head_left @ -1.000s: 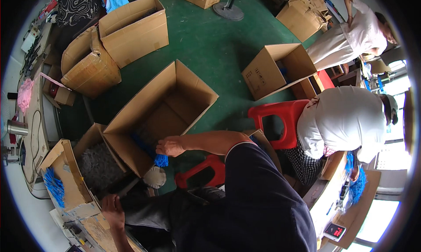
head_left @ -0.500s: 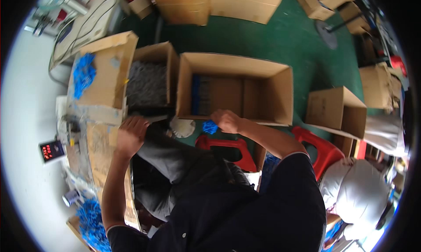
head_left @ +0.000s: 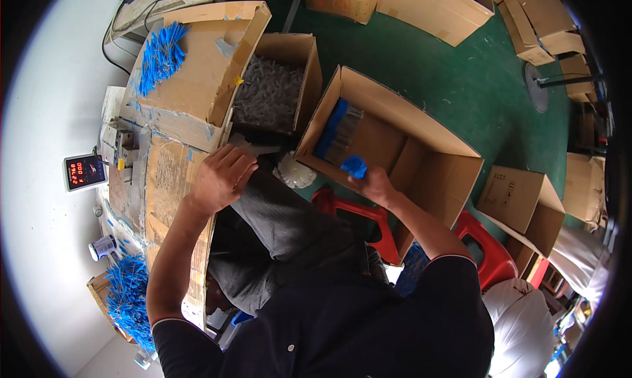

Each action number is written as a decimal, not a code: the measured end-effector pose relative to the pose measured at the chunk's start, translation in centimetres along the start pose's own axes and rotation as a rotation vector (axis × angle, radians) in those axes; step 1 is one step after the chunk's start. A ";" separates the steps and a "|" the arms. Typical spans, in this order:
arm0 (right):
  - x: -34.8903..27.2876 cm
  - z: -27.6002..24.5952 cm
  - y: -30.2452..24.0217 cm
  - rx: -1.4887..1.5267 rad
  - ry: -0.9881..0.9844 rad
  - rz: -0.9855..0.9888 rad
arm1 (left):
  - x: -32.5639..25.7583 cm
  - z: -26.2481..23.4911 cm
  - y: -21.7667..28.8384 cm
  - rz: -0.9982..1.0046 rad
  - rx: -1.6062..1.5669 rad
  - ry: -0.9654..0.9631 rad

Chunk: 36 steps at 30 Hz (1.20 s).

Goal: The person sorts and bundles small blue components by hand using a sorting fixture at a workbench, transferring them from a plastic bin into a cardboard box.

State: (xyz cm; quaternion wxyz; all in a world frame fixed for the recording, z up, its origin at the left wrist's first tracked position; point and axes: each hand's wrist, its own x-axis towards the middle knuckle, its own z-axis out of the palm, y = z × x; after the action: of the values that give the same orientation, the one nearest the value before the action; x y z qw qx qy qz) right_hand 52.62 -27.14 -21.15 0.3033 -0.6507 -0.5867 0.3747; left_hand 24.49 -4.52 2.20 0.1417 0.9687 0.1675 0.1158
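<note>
My right hand [head_left: 376, 186] is closed round a small bundle of blue-ended pieces [head_left: 354, 166] at the near wall of an open cardboard box [head_left: 428, 192]. Inside that box, against its left wall, lies a row of clear strips with blue ends [head_left: 338, 132]. My left hand [head_left: 228, 175] is at the right edge of the cardboard-covered table [head_left: 168, 203], its fingers curled together. What they hold, if anything, is hidden. Just beyond its fingers lies a flat greyish piece [head_left: 260, 149].
A carton of greyish clear pieces [head_left: 270, 91] stands beyond the table edge. Blue pieces lie on a cardboard sheet [head_left: 161, 56] and in a heap [head_left: 128, 296]. Nearby are a digital display [head_left: 85, 172], red stools [head_left: 385, 236], a small carton [head_left: 510, 200] and a person in white [head_left: 520, 325].
The view has turned, so the boxes sit slanted and further right. My right hand has brought the blue bundle up against the box's near wall. My left hand stays by the table edge.
</note>
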 end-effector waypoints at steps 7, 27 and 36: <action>2.8 2.3 15.3 -0.250 0.130 0.725 | 0.8 1.0 -1.3 0.031 0.034 -0.104; 12.2 6.6 28.9 -0.546 0.217 0.989 | 1.3 1.1 -3.4 0.012 0.056 -0.347; 17.7 6.8 31.8 -0.520 0.091 1.027 | 1.5 1.2 -4.2 0.088 0.034 -0.342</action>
State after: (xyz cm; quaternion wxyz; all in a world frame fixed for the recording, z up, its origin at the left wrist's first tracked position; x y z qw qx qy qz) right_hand 64.47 -14.00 -53.71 -0.0625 -0.9207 -0.2549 0.2890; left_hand 24.94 -0.44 0.06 0.1464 0.9830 0.1002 -0.0475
